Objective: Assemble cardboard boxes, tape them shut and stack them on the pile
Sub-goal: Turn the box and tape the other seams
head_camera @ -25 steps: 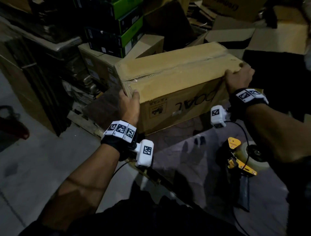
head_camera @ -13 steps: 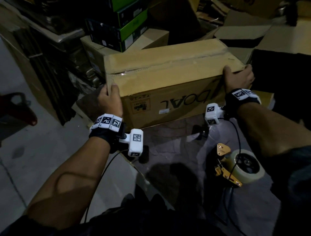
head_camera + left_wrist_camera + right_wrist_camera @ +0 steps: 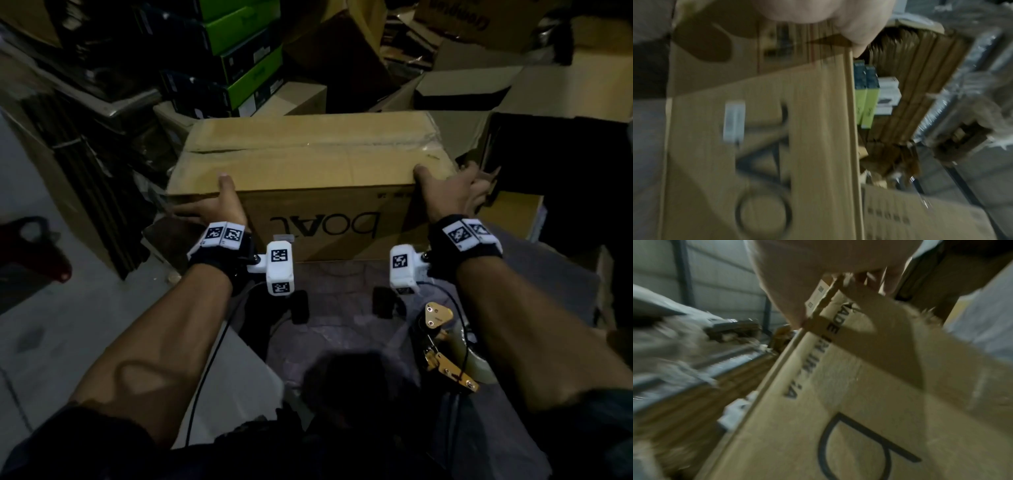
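Note:
A closed brown cardboard box [image 3: 308, 164] with an upside-down "boat" print lies square in front of me, its top seam taped. My left hand [image 3: 212, 209] grips its near left corner, thumb on top and fingers spread along the left end. At the near right corner my right hand [image 3: 452, 192] grips the same way, fingers wrapped round the right end. The left wrist view shows the printed side of the box [image 3: 777, 146] under the thumb. The right wrist view shows the box [image 3: 879, 394] corner between thumb and fingers.
A yellow tape dispenser [image 3: 445, 356] with its roll lies on the grey surface under my right forearm. Green and black boxes [image 3: 239, 61] are stacked behind the box, open cartons [image 3: 462, 89] crowd the back right, and flattened cardboard [image 3: 85, 171] stands at the left.
The box has swung from a slant to lie square across my view and nearer to me. Both hands kept hold of its ends, now at the near top corners.

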Demonstrator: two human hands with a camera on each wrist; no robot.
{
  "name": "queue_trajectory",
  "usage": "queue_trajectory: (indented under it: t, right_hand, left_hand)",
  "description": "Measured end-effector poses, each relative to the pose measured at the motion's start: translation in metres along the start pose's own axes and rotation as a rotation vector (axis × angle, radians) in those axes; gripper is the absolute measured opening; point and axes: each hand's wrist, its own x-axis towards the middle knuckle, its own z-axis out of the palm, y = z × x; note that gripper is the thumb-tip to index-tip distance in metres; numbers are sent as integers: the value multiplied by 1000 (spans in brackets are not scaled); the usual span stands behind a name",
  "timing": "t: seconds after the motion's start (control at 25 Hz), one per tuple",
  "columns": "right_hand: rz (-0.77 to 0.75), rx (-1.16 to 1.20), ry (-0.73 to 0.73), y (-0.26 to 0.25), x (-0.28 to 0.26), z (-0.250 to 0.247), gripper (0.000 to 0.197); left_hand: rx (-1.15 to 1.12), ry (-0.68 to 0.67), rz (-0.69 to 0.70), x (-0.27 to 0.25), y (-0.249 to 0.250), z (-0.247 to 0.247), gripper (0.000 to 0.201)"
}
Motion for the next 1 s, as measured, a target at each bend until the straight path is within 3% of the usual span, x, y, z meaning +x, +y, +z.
queue_trajectory:
  t: [0.12, 0.24, 0.36, 0.48, 0.56, 0.64, 0.68, 0.8, 0.92, 1.0]
  right_hand:
    - [-6, -2, -29, 7, -37, 8, 66]
    - [-85, 123, -174, 18, -74, 8, 31]
    - [-199, 143, -207, 9, -67, -8, 37]
    - [-337, 137, -172, -18, -25, -10, 21]
    - [-353, 45, -293, -31, 7, 2, 49]
    - [-288, 28, -410, -35, 27, 14, 82]
    - [-254, 55, -476, -34, 32, 18, 90]
    - [-240, 118, -555, -26, 35, 24, 84]
    - [-213, 200, -473, -10, 21, 20, 80]
    - [-167, 288, -436, 6, 5, 15, 67]
  left_hand:
    - [18, -143, 62, -16, -6, 20, 110]
    - [79, -213, 65, -32, -12, 28, 113]
    - [116, -237, 70, -42, -19, 22, 112]
    - [101, -277, 98, -55, -29, 15, 107]
    - [72, -322, 96, -62, -32, 14, 108]
    - [57, -367, 68, -63, -34, 14, 109]
    - [67, -385, 59, -63, -34, 13, 109]
    - [93, -423, 77, -63, -33, 7, 105]
    - [95, -435, 114, -67, -40, 3, 96]
    - [106, -414, 140, -73, -47, 1, 94]
